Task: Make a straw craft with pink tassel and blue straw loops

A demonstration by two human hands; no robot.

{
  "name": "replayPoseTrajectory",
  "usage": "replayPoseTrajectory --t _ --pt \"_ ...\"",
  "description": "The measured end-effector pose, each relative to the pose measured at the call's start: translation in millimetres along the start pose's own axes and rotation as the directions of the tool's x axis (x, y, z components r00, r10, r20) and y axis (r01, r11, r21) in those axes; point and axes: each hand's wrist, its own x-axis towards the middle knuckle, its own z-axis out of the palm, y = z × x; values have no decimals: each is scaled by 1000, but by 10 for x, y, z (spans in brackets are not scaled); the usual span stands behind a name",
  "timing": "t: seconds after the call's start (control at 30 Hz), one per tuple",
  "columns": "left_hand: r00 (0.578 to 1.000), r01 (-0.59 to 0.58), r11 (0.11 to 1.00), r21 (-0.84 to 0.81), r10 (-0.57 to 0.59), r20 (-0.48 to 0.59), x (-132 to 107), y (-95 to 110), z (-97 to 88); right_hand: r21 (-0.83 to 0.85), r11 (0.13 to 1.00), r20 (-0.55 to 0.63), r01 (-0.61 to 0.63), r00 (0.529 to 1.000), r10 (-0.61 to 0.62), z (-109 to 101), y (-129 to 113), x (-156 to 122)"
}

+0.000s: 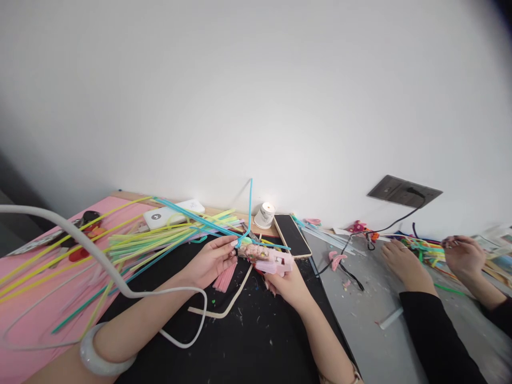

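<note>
My left hand point(211, 260) pinches a bent blue straw point(250, 213) where it meets a small colourful bundle point(253, 250); one end of the straw rises straight up. My right hand point(288, 285) is closed around a pale pink tool point(277, 262), likely a glue gun, whose tip touches that bundle. Both hands hover over a black mat point(256, 336). A pale bangle point(98, 357) circles my left wrist. Short pink straw pieces point(225, 278) lie under my left hand.
A heap of yellow, green and blue straws point(160, 234) covers the pink sheet point(36, 314) at left. A white cable point(120, 282) loops over my left arm. A lit candle point(265, 215), phone point(293, 235) and power bank point(173, 213) stand behind. Another person's hands point(404, 264) work at right.
</note>
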Motion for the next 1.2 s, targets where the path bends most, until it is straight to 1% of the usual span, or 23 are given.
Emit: replayPoseTrajectory --t 0.27,0.5,0.7,0.83,1.2 --pt "1000 -3 1000 -13 3 22 0 1 0 13 1000 7 -4 1000 4 -7 -10 7" --pt "999 -4 1000 -24 5 40 -3 10 11 0 1000 -39 -21 999 21 2 -32 2" --pt "1000 4 1000 -14 -4 27 -15 11 26 -37 999 -57 -9 998 7 3 -100 5" --pt "1000 10 1000 -7 -10 30 -17 6 25 -29 1000 -67 1 998 -3 8 -142 3" --pt "1000 22 1000 3 -22 12 -20 12 43 -13 1000 -59 -4 998 3 19 -155 13"
